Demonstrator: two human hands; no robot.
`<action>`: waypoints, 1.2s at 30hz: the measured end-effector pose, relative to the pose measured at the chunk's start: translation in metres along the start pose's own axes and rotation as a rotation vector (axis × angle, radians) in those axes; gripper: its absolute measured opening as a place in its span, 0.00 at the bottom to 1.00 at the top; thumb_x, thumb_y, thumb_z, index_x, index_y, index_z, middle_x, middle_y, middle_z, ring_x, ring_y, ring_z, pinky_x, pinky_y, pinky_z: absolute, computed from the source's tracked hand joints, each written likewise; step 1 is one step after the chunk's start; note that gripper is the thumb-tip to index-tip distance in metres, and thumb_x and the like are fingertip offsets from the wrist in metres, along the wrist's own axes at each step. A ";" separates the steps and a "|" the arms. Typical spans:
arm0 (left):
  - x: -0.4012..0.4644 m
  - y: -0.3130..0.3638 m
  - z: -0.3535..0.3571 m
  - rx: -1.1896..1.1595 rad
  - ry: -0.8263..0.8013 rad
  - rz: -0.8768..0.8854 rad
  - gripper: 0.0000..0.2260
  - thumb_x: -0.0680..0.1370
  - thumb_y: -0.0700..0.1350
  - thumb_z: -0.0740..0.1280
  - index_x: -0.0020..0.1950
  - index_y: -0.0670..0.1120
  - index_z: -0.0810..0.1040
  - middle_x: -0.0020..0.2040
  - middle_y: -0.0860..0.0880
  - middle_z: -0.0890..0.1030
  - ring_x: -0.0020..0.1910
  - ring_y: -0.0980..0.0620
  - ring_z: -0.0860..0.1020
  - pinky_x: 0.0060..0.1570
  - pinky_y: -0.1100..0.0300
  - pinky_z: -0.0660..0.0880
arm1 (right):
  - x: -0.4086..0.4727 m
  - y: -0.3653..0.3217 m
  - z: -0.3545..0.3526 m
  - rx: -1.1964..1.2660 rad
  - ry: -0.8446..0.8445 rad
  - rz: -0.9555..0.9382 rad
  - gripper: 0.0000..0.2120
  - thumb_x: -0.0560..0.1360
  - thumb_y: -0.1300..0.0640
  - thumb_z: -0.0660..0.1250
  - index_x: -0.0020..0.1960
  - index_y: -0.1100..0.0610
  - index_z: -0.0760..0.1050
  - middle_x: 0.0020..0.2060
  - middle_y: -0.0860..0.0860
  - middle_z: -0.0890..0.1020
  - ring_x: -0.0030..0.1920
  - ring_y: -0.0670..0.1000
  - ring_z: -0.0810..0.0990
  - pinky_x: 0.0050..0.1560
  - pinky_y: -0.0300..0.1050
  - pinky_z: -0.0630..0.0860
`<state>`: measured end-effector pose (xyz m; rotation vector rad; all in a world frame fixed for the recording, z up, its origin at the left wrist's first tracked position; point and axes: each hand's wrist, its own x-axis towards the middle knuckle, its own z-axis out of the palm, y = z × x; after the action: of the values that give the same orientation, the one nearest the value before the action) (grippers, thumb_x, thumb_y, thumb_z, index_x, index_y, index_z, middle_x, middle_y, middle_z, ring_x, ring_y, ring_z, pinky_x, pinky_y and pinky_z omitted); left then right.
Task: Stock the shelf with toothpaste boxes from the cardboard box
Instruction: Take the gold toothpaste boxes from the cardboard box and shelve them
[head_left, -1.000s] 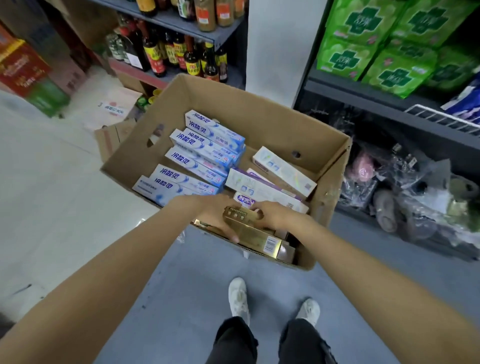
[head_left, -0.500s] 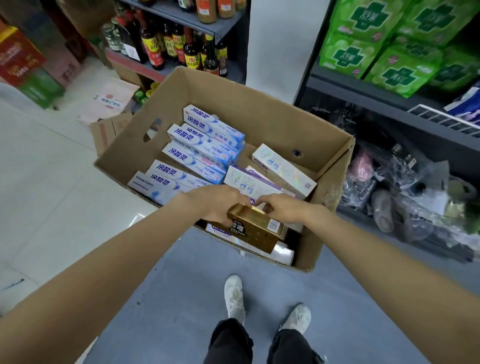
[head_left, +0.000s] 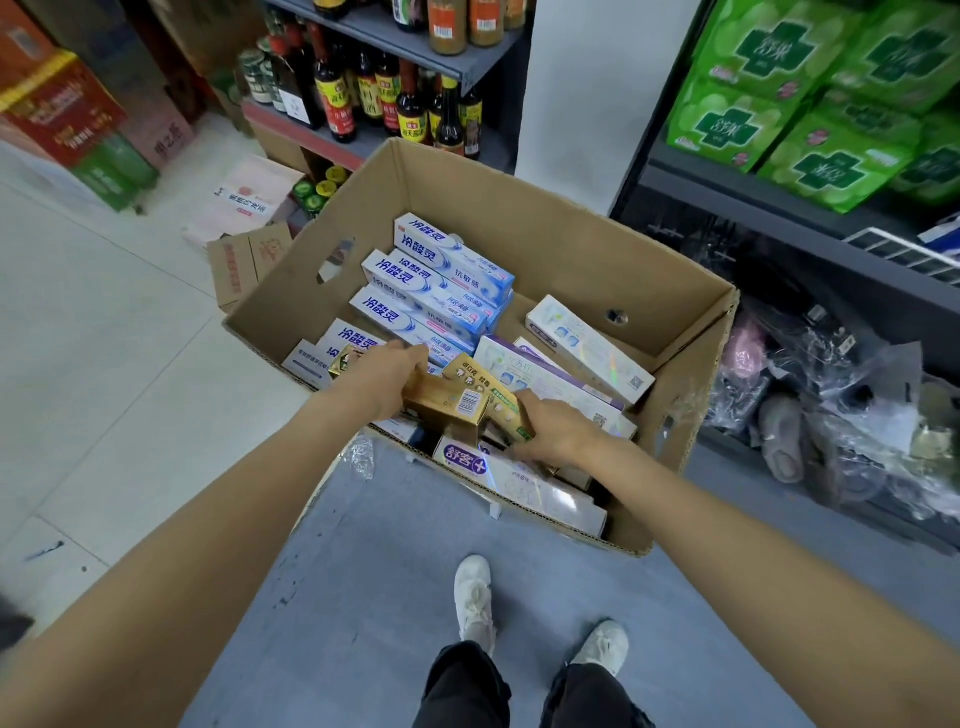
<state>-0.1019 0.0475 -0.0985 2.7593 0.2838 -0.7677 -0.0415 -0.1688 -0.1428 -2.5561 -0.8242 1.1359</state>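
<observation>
In the head view, a large open brown cardboard box (head_left: 545, 244) is seen on the grey floor (head_left: 363, 597), and all places below are given relative to this box. Inside it, along its left wall, several long white-and-blue toothpaste boxes (head_left: 431, 291) are stacked flat. To the right of them, still inside, white toothpaste boxes with purple edges (head_left: 550, 374) are laid at an angle. At the near wall of the box, a white-and-purple toothpaste box (head_left: 493, 473) is leaned on the rim.

Above the near part of the box, a long gold-coloured toothpaste box (head_left: 447, 402) is held by both hands. The left hand (head_left: 387, 379) is curled around the left end of it, with the fingers over the far side. The right hand (head_left: 556, 431) grips the right end, where a second gold box with a green stripe (head_left: 501, 402) is also touched; whether this second one is gripped too cannot be told.

Behind the box on the left, a grey metal shelf with dark glass sauce bottles (head_left: 363, 98) is seen. On the right of the box, a dark shelf (head_left: 779, 208) carries bright green plastic packs (head_left: 810, 98), and under it clear plastic bags (head_left: 831, 395) are piled on the floor. Near the box, two white shoes (head_left: 475, 597) are placed on the floor.
</observation>
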 end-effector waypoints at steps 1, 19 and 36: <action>0.000 -0.001 0.001 -0.018 0.004 0.003 0.22 0.72 0.32 0.68 0.63 0.47 0.69 0.61 0.43 0.71 0.59 0.43 0.72 0.56 0.52 0.72 | 0.001 -0.001 0.001 0.017 0.030 0.023 0.27 0.74 0.50 0.68 0.67 0.57 0.61 0.55 0.59 0.77 0.53 0.58 0.76 0.44 0.44 0.68; 0.020 0.202 -0.095 -0.886 0.038 0.341 0.21 0.76 0.56 0.67 0.63 0.46 0.69 0.59 0.47 0.78 0.54 0.49 0.79 0.45 0.54 0.79 | -0.140 0.076 -0.147 1.570 0.604 0.122 0.11 0.60 0.59 0.63 0.42 0.56 0.67 0.35 0.52 0.74 0.34 0.53 0.76 0.39 0.47 0.75; 0.017 0.627 -0.147 -0.908 0.369 0.759 0.22 0.76 0.53 0.67 0.68 0.48 0.71 0.57 0.56 0.77 0.57 0.56 0.75 0.49 0.63 0.69 | -0.399 0.337 -0.290 1.065 1.190 0.298 0.22 0.77 0.43 0.61 0.56 0.61 0.76 0.55 0.64 0.80 0.48 0.60 0.80 0.49 0.50 0.74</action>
<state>0.1422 -0.4994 0.1376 1.8596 -0.2867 0.0869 0.0914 -0.6682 0.1570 -1.8362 0.3885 -0.1124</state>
